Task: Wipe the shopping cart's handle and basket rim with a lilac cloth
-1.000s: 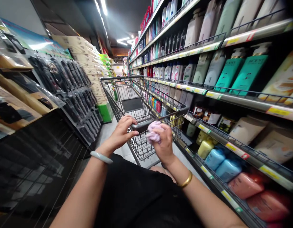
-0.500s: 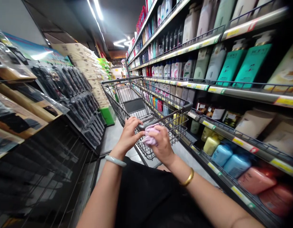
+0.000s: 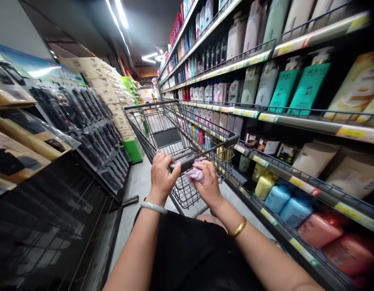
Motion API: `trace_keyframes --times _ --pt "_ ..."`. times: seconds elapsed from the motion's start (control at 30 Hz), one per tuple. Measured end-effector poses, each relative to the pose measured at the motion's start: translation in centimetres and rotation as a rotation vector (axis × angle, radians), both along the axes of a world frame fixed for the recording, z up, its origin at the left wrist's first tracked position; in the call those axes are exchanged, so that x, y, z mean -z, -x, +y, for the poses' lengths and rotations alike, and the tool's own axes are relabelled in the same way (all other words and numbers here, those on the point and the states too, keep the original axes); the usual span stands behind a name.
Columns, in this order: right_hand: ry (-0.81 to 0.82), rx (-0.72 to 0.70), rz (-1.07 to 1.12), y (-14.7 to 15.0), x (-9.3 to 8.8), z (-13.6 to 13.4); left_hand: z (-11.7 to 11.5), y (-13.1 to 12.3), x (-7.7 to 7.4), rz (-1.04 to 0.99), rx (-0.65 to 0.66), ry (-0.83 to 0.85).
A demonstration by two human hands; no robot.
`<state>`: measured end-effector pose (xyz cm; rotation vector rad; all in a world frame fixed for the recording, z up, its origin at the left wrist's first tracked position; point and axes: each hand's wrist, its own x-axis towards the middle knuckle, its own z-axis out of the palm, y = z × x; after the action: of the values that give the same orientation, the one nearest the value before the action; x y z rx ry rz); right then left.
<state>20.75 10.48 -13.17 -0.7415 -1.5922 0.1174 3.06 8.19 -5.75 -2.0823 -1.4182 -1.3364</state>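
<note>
A wire shopping cart stands in front of me in a store aisle. My left hand is wrapped round the cart's dark handle bar. A pale bangle sits on that wrist. My right hand is closed on a crumpled pink cloth and rests against the same bar. On the right wrist is a gold bangle. The cart's basket looks empty apart from a dark panel at its far end.
Shelves of bottles and pump dispensers run close along the right, with coloured tubs low down. On the left hang dark packaged goods on racks. A grey floor strip runs ahead past a green stand.
My left hand has closed fully round the handle bar. My right hand with the pink cloth has settled lower against the bar. The view has shifted slightly along the aisle.
</note>
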Motion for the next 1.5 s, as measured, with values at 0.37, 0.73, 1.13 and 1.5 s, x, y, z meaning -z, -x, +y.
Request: trace_keyframes --times 0.37,0.73,1.13,1.5 --pt "0.009 -0.108 -0.118 1.8 0.9 -2.5 1.3 -0.2 0.2 0.025 -0.036 -0.142" --pt "0.031 -0.036 0.020 1.1 1.0 -1.5 1.4 -0.2 0.4 -0.009 -0.003 -0.226" --pt "0.072 0.151 0.138 -1.9 2.8 1.3 1.4 0.0 0.4 -0.019 0.018 -0.238" --pt "0.048 0.093 0.088 -2.4 4.4 2.0 1.1 0.5 0.3 0.022 0.013 -0.166"
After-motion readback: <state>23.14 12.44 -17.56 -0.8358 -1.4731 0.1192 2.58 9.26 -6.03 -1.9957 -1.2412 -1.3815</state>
